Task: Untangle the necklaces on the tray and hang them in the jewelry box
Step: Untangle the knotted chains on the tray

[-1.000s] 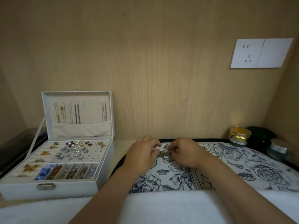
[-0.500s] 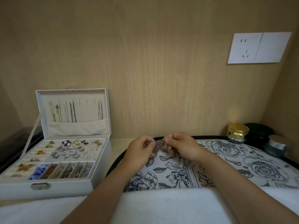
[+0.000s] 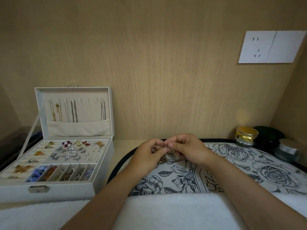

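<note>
Necklace tangle (image 3: 163, 159) is pinched between left hand (image 3: 149, 155) and right hand (image 3: 189, 150) mid-frame; jewelry box (image 3: 69, 190) is found leftward, nearer left hand.

Bare strip of worktop runs between the jewelry box (image 3: 66, 190) and the tray (image 3: 249, 165), straight to the back wall. The box's lid (image 3: 73, 128) stands upright, walling off the left rear. Left hand (image 3: 149, 152) and right hand (image 3: 189, 149) meet over the tray's far left edge, pinching the necklaces (image 3: 163, 160). A gold jar (image 3: 247, 135), a dark jar (image 3: 268, 136) and a silver-lidded jar (image 3: 288, 151) crowd the far right corner. A towel (image 3: 166, 211) lines the near edge.
</note>
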{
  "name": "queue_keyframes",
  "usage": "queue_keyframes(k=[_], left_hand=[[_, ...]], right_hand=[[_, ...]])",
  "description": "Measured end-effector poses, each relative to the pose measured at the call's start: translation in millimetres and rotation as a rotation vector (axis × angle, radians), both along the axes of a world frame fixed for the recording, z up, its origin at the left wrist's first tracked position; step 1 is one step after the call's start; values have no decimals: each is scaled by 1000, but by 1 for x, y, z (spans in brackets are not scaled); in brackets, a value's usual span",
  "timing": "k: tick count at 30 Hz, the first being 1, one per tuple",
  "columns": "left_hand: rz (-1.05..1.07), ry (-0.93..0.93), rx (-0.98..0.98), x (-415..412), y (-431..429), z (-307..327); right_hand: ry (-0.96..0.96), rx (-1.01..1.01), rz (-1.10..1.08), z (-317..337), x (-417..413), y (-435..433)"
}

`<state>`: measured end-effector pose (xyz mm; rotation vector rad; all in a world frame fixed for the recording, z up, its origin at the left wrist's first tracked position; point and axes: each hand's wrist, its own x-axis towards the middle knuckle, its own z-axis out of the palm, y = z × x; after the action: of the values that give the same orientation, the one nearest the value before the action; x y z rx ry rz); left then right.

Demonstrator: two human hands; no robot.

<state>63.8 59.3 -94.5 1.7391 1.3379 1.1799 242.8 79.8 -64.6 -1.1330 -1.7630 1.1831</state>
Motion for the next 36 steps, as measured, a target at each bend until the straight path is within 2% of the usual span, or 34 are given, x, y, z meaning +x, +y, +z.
queue_keyframes(k=[4, 13, 16, 21, 27, 36], left_hand=[[3, -66, -39, -3, 1, 0], [10, -130, -98, -4, 2, -1], [21, -135, -96, -4, 3, 0], [11, -126, -43, -6, 1, 1], [109, -52, 90, -9, -2, 4], [33, -181, 77, -6, -4, 6]], right_hand=[[37, 23, -20, -2, 2, 4], [-139, 259, -117, -9, -3, 6], [-148, 231, -141, -9, -4, 3], [-69, 140, -65, -1, -3, -2], [-90, 80, -51, 2, -1, -2], [-55, 38, -32, 3, -1, -3]])
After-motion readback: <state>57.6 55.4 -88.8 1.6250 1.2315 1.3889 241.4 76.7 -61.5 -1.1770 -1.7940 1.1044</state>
